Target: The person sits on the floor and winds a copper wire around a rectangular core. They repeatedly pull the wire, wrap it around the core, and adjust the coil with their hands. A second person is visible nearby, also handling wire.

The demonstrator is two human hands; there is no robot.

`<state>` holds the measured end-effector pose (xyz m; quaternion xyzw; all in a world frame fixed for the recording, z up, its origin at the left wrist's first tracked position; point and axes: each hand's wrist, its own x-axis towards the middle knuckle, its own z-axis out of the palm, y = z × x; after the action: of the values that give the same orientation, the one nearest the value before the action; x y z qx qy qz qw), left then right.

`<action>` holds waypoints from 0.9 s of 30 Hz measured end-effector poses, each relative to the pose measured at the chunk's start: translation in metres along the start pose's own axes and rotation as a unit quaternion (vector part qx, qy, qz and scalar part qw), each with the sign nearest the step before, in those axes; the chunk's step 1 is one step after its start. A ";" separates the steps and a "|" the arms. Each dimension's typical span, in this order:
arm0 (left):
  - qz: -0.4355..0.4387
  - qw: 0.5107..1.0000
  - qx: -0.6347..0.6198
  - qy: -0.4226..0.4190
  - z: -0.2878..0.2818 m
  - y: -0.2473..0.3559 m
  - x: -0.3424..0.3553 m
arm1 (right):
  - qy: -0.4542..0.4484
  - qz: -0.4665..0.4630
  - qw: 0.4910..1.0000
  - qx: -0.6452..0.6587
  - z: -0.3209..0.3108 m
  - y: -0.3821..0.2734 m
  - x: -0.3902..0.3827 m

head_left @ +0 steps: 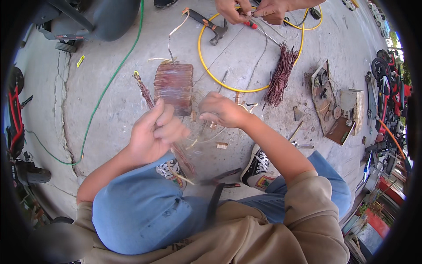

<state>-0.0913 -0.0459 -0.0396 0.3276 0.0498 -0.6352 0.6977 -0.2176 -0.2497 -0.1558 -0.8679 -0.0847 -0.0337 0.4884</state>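
Head view: The person's left hand (pixel 154 130) was closed around a twisted bundle of brown wire (pixel 145 91), with one end showing above the fist and strands hanging below it; its fingers were blurred. The right hand (pixel 225 111) was raised just beside it, with its fingers curled; whether it gripped anything could not be told. A block-shaped coil of reddish-brown wire (pixel 173 83) lay on the concrete floor (pixel 114 127) beyond the left hand, with pale leads at its far end. Beyond the right hand, a loop of yellow hose (pixel 201 55) lay on the floor, and a loose hank of dark red wire (pixel 281 77) lay by its right side. A hammer (pixel 206 24) lay near the top, beside a co-worker's hands (pixel 268 11), which were close together above a red-handled screwdriver (pixel 251 24). An opened metal box (pixel 351 103) stood at the right. A green hose (pixel 112 79) curved along the left, near a dark tank (pixel 116 17).
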 end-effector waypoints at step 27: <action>0.120 0.989 0.059 -0.065 0.027 0.040 -0.018 | -0.051 -0.052 0.997 -0.025 -0.093 -0.060 -0.024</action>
<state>-0.0671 -0.0455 0.0064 0.3299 -0.0736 -0.5684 0.7502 -0.2499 -0.3017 -0.0601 -0.8750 -0.1535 -0.0174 0.4589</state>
